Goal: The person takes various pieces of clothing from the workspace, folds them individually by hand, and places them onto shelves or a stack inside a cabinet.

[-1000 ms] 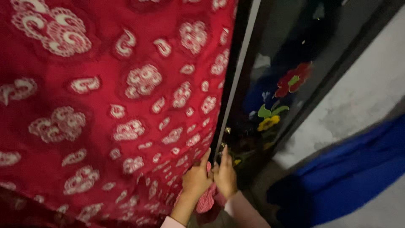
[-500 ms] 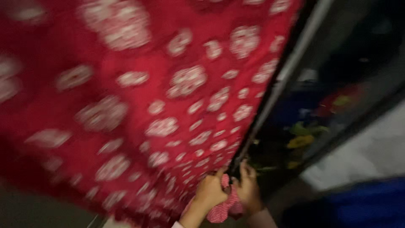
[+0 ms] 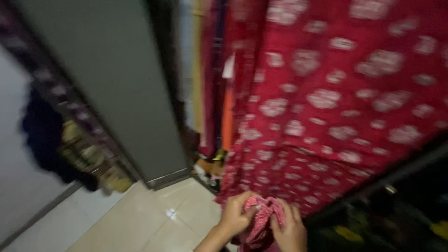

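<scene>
Red cloth [image 3: 326, 107]: large, patterned with white cloud-like motifs, hanging down and filling the upper right of the view. Its lower edge is gathered into a bunch [image 3: 261, 219], crumpled and pinkish-red with fine white dots, sitting low at centre just above the pale tiled floor. Picture is motion-blurred; finer detail indeterminate.

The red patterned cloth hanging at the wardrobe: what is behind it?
Left of the red patterned cloth, other hanging clothes show, one orange, with small things on the floor below. Whatever is directly behind the cloth is covered. Both hands bunch a red dotted cloth below it.
</scene>
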